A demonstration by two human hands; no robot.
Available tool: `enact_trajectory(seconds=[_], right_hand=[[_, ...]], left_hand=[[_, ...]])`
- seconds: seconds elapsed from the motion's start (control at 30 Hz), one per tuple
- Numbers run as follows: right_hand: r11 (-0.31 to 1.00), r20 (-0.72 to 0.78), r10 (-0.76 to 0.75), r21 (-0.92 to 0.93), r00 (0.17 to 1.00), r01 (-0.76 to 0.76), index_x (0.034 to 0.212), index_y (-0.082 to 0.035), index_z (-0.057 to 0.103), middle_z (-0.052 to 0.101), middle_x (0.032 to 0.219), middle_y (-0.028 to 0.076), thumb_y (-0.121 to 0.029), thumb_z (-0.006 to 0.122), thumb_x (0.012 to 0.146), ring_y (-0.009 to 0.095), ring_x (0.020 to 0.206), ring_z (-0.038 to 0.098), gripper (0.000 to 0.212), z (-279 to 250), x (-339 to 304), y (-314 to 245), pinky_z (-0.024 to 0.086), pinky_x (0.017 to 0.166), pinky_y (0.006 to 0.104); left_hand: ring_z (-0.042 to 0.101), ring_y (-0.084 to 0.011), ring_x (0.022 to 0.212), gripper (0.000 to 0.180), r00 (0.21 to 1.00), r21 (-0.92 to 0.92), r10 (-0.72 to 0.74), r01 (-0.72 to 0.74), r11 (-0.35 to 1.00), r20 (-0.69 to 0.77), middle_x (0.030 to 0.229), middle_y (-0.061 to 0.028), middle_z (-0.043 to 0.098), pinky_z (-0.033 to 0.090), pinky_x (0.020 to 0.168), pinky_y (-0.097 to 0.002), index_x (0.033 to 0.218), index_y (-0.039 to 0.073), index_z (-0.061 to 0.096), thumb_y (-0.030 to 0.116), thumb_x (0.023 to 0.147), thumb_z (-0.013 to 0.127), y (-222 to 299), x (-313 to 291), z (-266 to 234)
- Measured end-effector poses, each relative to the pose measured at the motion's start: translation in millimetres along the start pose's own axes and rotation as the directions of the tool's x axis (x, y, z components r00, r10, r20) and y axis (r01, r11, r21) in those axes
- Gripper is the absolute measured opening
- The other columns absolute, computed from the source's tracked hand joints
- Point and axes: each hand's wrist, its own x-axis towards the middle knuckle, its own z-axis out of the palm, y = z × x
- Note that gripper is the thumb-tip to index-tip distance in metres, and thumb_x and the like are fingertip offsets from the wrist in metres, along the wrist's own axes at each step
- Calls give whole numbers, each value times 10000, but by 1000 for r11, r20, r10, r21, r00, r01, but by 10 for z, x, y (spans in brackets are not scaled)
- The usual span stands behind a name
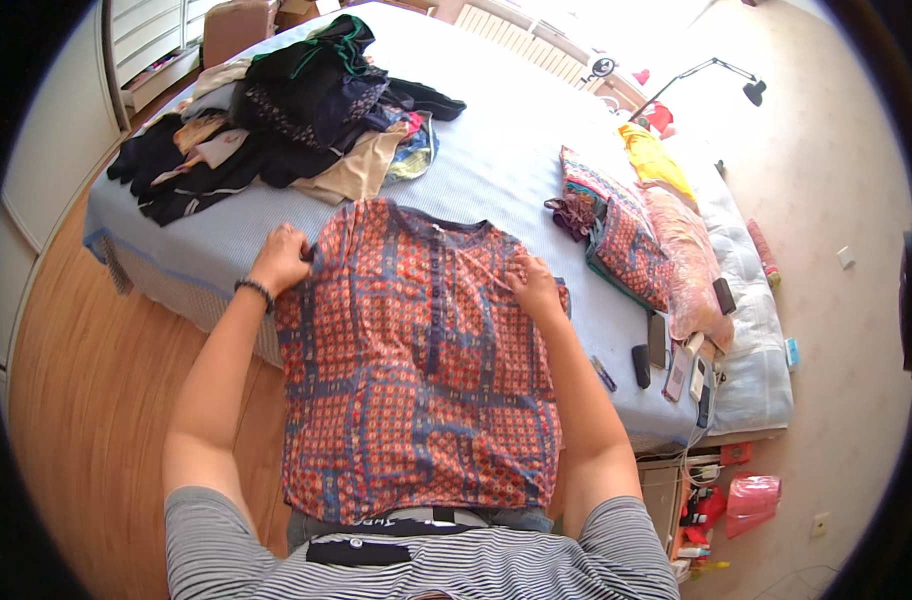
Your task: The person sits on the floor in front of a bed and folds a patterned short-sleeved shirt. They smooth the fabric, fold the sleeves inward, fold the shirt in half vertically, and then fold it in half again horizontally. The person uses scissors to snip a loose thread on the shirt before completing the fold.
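A red and blue patterned blouse (416, 360) is spread out in front of me, its neckline pointing away. Its upper part lies at the bed's near edge and its hem hangs down by my waist. My left hand (281, 258) has its fingers closed on the cloth at the left shoulder or sleeve. On the other side, my right hand (536, 285) pinches the blouse below the right shoulder. A dark beaded bracelet (256, 290) circles my left wrist.
Loose clothes (306, 110) are heaped at the bed's far left. Folded patterned garments (631, 245) lie to the right beside a pink pillow (686, 260). Several phones and small devices (676, 372) sit near the right edge of the bed (516, 180). A desk lamp (754, 92) stands beyond.
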Motion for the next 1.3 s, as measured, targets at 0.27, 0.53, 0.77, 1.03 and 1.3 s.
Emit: enact_trajectory(seconds=[0.27,0.53,0.77,1.03,1.3], right_hand=[[895,-164,246,-341,955,-289,1266,-71,527,552,1290,141,-345,687,819,297,1209,512,549,335,839,1055,405,975,492],[966,-321,-106,-257,941,21,926,22,577,637,921,270,-119,586,774,439,918,604,208,322,958,597,489,794,484],[960,231,258,50,938,-276,957,-25,626,678,807,74,-366,729,774,143,681,626,400,-8,982,910,504,648,310],[738,345,103,603,933,-305,815,-59,631,611,748,-26,-155,696,835,64,657,533,119,-227,838,882,418,603,227],[969,-217,-172,-212,961,125,978,-58,608,654,922,169,-157,694,808,343,856,637,215,-109,900,787,490,737,423]], left_hand=[[558,-103,842,277,958,-840,-256,32,542,-129,914,-5,565,471,761,-242,1024,44,533,-93,793,598,140,186,-356],[489,-373,1174,487,787,200,-285,453,869,-547,1199,-169,561,368,1019,-452,1232,31,486,-25,764,608,-732,-116,-271],[536,-318,1073,345,963,169,-86,132,977,-256,1050,-131,625,417,916,-436,995,33,657,319,807,700,105,658,139],[608,-295,793,176,999,-131,50,-46,990,23,792,-112,622,488,740,-396,793,76,628,215,734,718,414,1115,579],[588,-341,801,161,929,-199,-44,-32,980,-367,863,-128,605,470,718,-433,917,45,515,73,830,648,420,1220,615]])
